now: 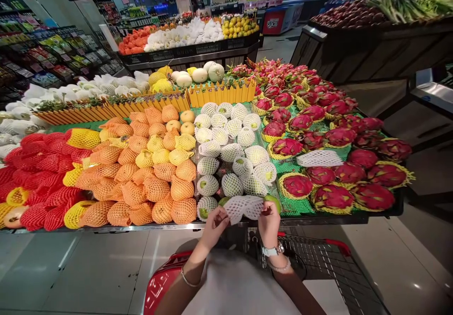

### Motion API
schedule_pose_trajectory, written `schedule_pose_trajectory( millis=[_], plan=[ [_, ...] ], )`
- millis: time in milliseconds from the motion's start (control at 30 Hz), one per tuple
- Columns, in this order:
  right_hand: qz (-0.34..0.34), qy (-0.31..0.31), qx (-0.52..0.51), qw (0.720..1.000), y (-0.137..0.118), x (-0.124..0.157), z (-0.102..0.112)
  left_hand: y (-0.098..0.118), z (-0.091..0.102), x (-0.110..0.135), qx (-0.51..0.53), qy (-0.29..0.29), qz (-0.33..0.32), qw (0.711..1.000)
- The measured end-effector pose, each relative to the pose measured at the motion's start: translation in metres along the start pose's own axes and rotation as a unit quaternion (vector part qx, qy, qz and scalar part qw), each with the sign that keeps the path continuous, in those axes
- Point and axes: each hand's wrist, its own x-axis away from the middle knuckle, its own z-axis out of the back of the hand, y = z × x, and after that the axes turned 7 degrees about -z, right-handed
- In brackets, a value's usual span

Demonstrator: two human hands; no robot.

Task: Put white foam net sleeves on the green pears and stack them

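Both my hands hold one white foam net sleeve (243, 207) at the front edge of the fruit stand. My left hand (214, 227) pinches its left end and my right hand (269, 221) grips its right end. The sleeve looks empty and stretched flat between them. A green fruit (273, 202) without a sleeve lies just behind my right hand. Several green fruits in white nets (231, 164) are piled right behind the sleeve. My right wrist wears a watch and my left wrist a bangle.
Orange-netted fruits (148, 173) and red-netted fruits (38, 173) lie to the left, dragon fruits (318, 140) on green matting to the right. A yellow picket divider (219, 93) crosses the stand. A shopping cart (318, 258) with a red handle stands below me. More produce bins lie beyond.
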Motion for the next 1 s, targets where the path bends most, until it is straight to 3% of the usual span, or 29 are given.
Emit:
schedule_pose_trajectory(
  millis=[100,167,367,533,633,900,1000],
  plan=[
    [0.005,-0.019,0.042,0.999,-0.004,0.001,0.01,-0.001,0.001,0.001,0.021,-0.054,0.016,0.998],
    [0.012,-0.039,0.057,0.998,-0.007,0.002,0.017,-0.006,0.002,0.0,0.023,-0.06,0.018,0.998],
    [0.047,-0.064,0.069,0.994,-0.01,0.005,0.035,-0.028,0.002,-0.001,0.022,-0.02,0.014,0.999],
    [0.043,-0.181,0.099,0.978,-0.007,0.007,0.045,-0.033,-0.006,0.004,0.032,0.006,0.013,0.999],
    [0.013,-0.207,0.094,0.974,-0.009,0.011,0.046,-0.028,-0.009,0.002,0.037,0.009,0.008,0.999],
    [-0.047,-0.287,0.054,0.955,-0.02,0.005,0.05,-0.014,0.005,0.0,0.013,-0.105,0.012,0.994],
    [-0.013,-0.29,0.079,0.954,-0.017,0.004,0.051,-0.015,0.011,0.002,-0.006,-0.156,0.024,0.987]
  ],
)
